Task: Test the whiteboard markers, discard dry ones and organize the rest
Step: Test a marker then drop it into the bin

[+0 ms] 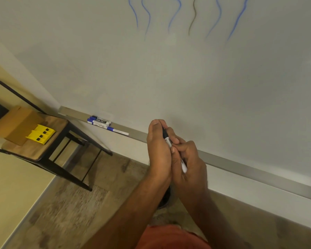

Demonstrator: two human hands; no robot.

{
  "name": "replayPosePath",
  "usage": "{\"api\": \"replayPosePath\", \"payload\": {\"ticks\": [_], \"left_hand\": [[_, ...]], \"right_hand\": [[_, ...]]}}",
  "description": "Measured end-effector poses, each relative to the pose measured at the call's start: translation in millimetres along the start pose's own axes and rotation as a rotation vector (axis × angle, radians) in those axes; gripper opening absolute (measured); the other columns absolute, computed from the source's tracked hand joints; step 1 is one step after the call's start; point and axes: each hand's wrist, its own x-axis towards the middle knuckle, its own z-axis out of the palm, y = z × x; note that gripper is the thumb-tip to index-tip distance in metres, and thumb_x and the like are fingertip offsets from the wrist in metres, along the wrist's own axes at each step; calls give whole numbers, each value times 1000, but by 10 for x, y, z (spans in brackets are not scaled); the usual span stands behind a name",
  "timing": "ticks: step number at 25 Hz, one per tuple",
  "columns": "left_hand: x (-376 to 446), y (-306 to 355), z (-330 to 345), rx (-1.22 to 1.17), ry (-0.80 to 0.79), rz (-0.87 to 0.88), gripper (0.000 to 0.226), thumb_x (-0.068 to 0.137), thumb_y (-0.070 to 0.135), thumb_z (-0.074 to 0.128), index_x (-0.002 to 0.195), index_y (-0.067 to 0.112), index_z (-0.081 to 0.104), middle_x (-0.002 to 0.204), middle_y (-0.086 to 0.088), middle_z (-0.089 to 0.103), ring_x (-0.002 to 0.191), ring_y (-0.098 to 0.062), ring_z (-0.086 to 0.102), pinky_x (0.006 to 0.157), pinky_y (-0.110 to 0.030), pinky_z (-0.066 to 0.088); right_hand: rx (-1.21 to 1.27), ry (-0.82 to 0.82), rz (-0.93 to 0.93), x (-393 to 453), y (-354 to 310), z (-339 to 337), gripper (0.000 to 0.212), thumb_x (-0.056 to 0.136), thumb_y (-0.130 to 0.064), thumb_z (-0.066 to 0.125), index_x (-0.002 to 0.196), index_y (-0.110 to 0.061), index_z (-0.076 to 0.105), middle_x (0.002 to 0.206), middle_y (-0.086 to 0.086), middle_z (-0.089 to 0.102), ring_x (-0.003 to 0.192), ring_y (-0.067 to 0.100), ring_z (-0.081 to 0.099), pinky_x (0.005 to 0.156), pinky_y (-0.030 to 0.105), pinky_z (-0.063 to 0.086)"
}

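Note:
A black-capped white marker [167, 140] sits between both my hands in front of the whiteboard's lower edge. My left hand [158, 150] wraps around its black cap end. My right hand [188, 162] grips the white barrel lower down. Several blue-capped markers [99, 121] lie on the whiteboard's metal tray [241, 167] to the left, one of them [118, 131] a little apart from the cluster. The whiteboard [169, 78] carries several wavy blue test lines and one dark line [193, 17] near its top.
A chair [48, 141] with a wooden seat stands at the left, holding a cardboard box [14, 123] and a yellow slotted holder [40, 134]. A dark round container [164, 198] on the floor is mostly hidden behind my forearms.

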Motion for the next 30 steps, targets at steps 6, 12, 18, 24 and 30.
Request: {"api": "replayPosePath", "payload": {"ticks": [6, 12, 18, 24, 30], "left_hand": [[40, -146, -37, 38, 5, -13, 30, 108, 30, 40, 83, 22, 55, 60, -2, 49, 52, -15, 47, 56, -29, 44], [212, -612, -446, 423, 231, -49, 23, 108, 27, 38, 103, 12, 55, 78, -1, 53, 70, -13, 53, 58, -20, 48], [496, -1199, -1125, 643, 307, -188, 30, 108, 36, 39, 97, 14, 54, 82, -5, 50, 77, -19, 51, 70, -36, 45], [585, -1570, -1694, 690, 225, -457, 27, 106, 27, 50, 120, 4, 54, 65, -8, 56, 46, -14, 47, 42, -25, 38], [639, -1805, -2180, 826, 186, -622, 34, 104, 19, 54, 137, 13, 49, 105, -12, 75, 68, -21, 64, 56, -30, 48]], "right_hand": [[14, -43, 51, 11, 95, -65, 17, 105, -43, 46, 109, -31, 57, 98, -26, 66, 81, 3, 69, 61, 28, 56], [61, -338, 364, 88, 520, -86, 9, 102, -38, 57, 105, -34, 65, 101, -17, 73, 93, 1, 69, 84, 35, 58], [-287, -666, 486, -143, 959, 39, 9, 100, -39, 57, 106, -34, 61, 87, -14, 65, 74, 2, 60, 60, 18, 43], [-435, -762, 491, -414, 1463, 224, 17, 100, -32, 55, 109, -34, 70, 96, -11, 72, 84, 10, 64, 68, 26, 45], [-617, -806, 593, -659, 2030, 572, 27, 105, -27, 46, 104, -19, 71, 87, -3, 63, 83, 17, 63, 66, 28, 41]]}}
